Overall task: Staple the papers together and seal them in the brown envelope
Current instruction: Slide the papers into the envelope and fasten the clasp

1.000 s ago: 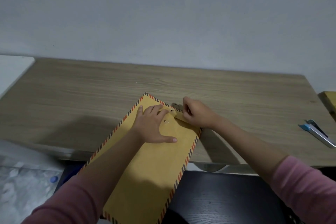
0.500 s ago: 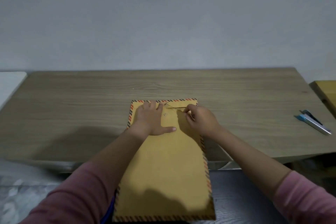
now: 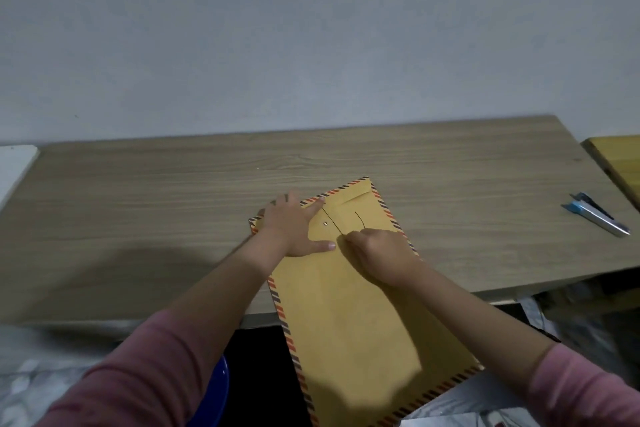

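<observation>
The brown envelope (image 3: 349, 315) with a striped border lies on the wooden table (image 3: 173, 191), its lower half hanging over the front edge. My left hand (image 3: 291, 229) presses flat on its top left corner, fingers spread, beside the small round clasp button (image 3: 325, 223). My right hand (image 3: 377, 253) pinches the thin dark closure string (image 3: 360, 218), which loops across the flap near the button. No papers are visible; the envelope hides whatever is inside.
A blue and silver stapler (image 3: 594, 214) lies at the table's right end. A yellow wooden surface (image 3: 616, 156) adjoins at far right, a white surface (image 3: 14, 166) at far left. A blue round object (image 3: 221, 388) sits below the table edge.
The envelope's top has swung toward the right. My right hand has pulled the string from beside the button down toward me, so a loop now shows on the flap.
</observation>
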Demonstrator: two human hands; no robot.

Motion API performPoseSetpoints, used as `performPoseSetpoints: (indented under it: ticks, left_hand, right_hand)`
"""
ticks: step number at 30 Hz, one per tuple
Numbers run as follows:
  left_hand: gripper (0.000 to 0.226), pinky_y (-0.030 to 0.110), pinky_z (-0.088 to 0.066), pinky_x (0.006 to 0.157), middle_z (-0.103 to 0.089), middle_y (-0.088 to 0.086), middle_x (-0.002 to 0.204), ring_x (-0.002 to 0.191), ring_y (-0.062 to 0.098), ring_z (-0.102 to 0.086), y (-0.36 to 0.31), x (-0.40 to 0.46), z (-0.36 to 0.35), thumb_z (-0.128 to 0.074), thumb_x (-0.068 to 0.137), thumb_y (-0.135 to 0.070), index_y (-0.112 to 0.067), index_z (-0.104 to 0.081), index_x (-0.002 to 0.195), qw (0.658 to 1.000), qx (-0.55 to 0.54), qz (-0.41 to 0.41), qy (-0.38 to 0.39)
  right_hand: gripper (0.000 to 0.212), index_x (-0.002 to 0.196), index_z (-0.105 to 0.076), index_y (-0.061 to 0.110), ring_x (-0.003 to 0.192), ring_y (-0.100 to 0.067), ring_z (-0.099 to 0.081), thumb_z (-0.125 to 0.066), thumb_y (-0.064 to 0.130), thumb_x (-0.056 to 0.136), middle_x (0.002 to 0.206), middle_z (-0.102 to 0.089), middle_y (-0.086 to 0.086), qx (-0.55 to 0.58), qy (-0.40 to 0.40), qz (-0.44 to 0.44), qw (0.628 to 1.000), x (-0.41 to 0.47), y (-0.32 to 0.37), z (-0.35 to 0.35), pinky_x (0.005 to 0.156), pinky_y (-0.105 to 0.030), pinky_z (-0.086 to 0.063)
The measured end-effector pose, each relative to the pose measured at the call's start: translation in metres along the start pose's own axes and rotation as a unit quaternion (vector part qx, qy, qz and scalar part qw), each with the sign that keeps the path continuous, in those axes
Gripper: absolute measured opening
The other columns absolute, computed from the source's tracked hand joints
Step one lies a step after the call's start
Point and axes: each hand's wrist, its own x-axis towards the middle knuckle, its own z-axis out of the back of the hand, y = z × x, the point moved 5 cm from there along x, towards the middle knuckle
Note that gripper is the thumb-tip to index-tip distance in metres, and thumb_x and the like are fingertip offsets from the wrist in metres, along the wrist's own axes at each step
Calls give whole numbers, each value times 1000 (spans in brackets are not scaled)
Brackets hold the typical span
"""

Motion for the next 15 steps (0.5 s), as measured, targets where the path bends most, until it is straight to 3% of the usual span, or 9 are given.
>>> performPoseSetpoints:
  ticks: [4,8,12,15]
  left_hand:
    - [88,49,-36,103,-27,20,141,128,38,-35,4,4,1,-41,76,-78,-40,-5,147,1000,0,-22,11]
    - [77,48,-33,105,-24,16,140,130,36,-31,7,5,3,-50,86,-57,-40,-7,147,998,-38,-38,28]
    - [74,43,-37,102,-37,9,130,120,31,-36,13,-6,-8,-59,83,-49,-20,-27,144,985,-146,-31,-89]
    - [60,40,-35,104,-44,4,135,121,28,-39,15,-22,-22,-59,86,-40,-13,-42,137,961,-210,-59,-172]
  right_hand:
    - [23,111,-56,10,76,-29,-59,-44,12,91,87,-62,-10,-1,2,24,1000,0,24,-5,55,-31,-39]
    - [21,106,-58,10,80,-30,-60,-44,13,91,89,-64,-10,33,-5,0,999,8,34,-9,59,-34,-44]
    - [23,100,-62,11,83,-31,-61,-42,17,93,92,-69,-11,105,-26,-24,994,18,38,1,60,-34,-43]
    - [21,101,-62,13,88,-32,-62,-45,22,92,96,-70,-11,108,-7,-17,994,31,40,4,61,-33,-40]
